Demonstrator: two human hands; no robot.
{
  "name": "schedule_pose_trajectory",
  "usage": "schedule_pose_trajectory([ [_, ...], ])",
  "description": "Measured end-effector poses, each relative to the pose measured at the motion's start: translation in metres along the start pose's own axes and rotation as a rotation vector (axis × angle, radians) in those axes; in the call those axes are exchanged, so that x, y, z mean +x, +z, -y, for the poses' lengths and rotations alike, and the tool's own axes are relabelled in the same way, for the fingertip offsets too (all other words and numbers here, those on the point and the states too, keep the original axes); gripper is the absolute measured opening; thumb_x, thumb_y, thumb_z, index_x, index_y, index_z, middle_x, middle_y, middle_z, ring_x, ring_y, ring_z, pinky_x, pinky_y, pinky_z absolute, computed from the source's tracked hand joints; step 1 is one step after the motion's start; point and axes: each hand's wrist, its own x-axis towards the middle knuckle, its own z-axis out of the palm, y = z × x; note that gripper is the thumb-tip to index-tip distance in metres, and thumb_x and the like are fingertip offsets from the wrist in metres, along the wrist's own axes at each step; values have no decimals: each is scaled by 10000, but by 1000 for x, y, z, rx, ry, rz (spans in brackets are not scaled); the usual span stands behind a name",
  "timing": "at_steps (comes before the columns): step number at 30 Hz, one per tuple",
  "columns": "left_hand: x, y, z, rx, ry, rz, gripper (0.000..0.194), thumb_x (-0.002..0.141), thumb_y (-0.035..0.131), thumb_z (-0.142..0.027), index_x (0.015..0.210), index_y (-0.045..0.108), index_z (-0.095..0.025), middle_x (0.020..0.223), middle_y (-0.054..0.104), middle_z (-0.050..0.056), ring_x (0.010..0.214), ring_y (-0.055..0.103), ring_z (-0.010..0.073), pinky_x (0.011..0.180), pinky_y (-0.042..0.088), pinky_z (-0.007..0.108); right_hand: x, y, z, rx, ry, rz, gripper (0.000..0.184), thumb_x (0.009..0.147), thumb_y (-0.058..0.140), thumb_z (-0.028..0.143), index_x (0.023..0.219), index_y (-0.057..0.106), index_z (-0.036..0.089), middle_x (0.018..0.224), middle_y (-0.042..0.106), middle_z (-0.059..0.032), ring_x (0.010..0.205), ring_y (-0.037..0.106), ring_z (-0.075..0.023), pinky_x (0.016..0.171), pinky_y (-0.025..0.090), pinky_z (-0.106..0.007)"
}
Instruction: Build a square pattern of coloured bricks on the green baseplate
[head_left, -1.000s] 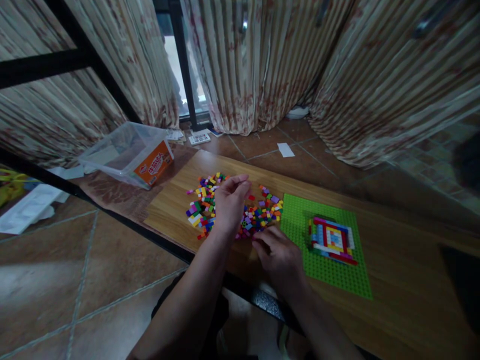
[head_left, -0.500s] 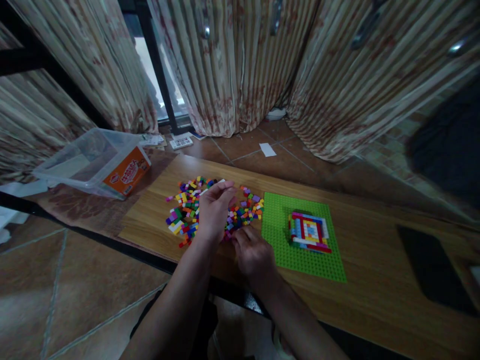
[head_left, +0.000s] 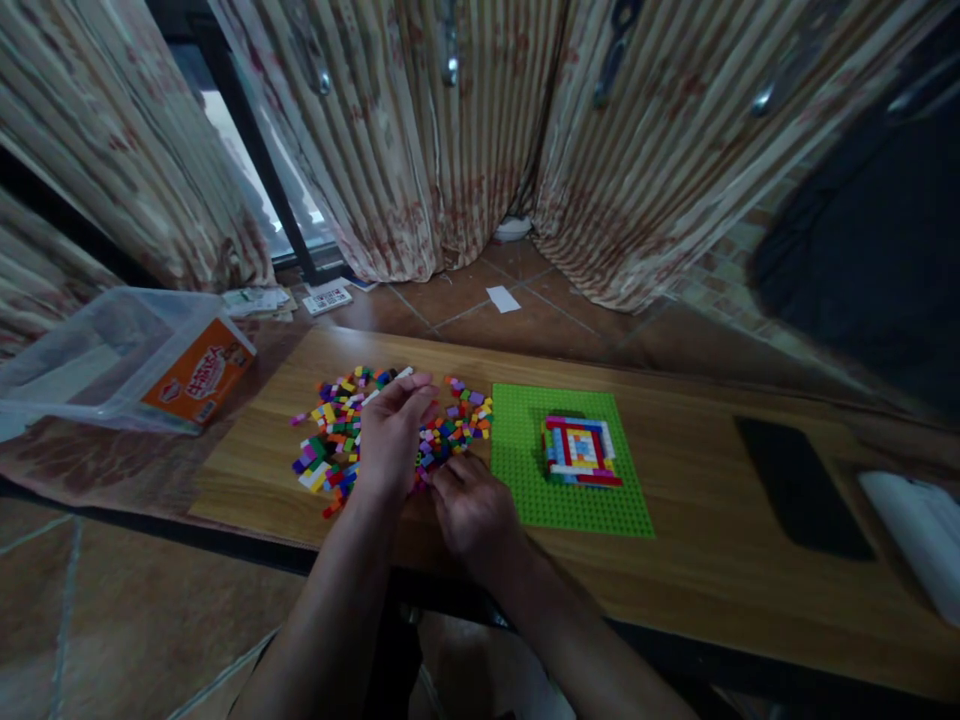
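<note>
1. While the left hand (head_left: 390, 437) curls over the loose bricks (head_left: 328, 413), the right hand (head_left: 475, 508) bunches at their five o'clock; whether either grips one, I cannot tell.
2. At the right hand's two o'clock, a green baseplate (head_left: 517, 425) bears a brick build (head_left: 582, 451).

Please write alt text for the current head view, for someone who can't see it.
A person's left hand is over loose colourful bricks on a wooden table; the right hand is at their near edge. Right of them, a rectangular brick build sits on a green baseplate; a clear plastic bin stands at far left.
</note>
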Motion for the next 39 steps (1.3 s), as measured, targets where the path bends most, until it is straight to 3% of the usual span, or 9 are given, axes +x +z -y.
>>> schedule_pose_trajectory([
  [9,1,0,1,21,6,15,273,576,801,-251,813,704,-155,770,653,-9,692,584,96,686,477,223,3,-5,4,16,12,31,196,917,501,165,878,690,196,868,650,-70,858,588,-205,765,486,-322],
  [13,1,0,0,-3,-1,9,275,569,798,-232,817,709,-152,792,664,2,690,584,90,670,479,211,0,-35,0,299,112,-36,209,908,495,146,868,691,207,887,655,-43,823,617,-157,741,495,-284],
  [16,1,-2,0,-7,10,15,268,571,795,-233,812,711,-154,806,673,19,722,606,111,672,492,224,-8,-76,-23,514,257,-147,179,902,525,208,882,702,234,889,685,-18,822,642,-140,755,507,-287],
  [19,2,-3,0,11,17,32,266,577,797,-243,814,710,-159,804,673,18,707,604,110,681,499,240,-23,-114,-63,583,498,-311,163,836,618,341,888,725,229,899,728,-34,816,671,-174,743,534,-328],
  [23,0,-1,1,46,10,48,274,588,803,-261,824,709,-157,770,667,12,669,596,106,671,491,246,-50,-143,-116,486,832,-328,231,718,702,384,855,740,202,761,744,-38,653,689,-189,591,531,-307],
  [26,-2,4,2,48,-2,48,265,583,812,-270,795,703,-156,735,661,6,660,597,109,666,490,247,-65,-146,-135,396,904,-195,245,706,697,389,853,750,200,731,743,-37,627,692,-200,586,522,-321],
  [29,-3,10,5,54,-7,66,247,585,807,-270,780,708,-156,734,670,14,679,612,114,665,495,238,-69,-141,-141,340,840,-96,266,703,685,396,872,756,203,776,754,-41,689,698,-213,654,516,-351],
  [39,-8,17,8,115,16,99,207,622,793,-273,779,728,-154,821,715,42,758,645,136,711,523,241,-61,-133,-138,332,775,-29,249,678,680,414,785,752,202,677,717,-12,605,631,-169,583,438,-295],
])
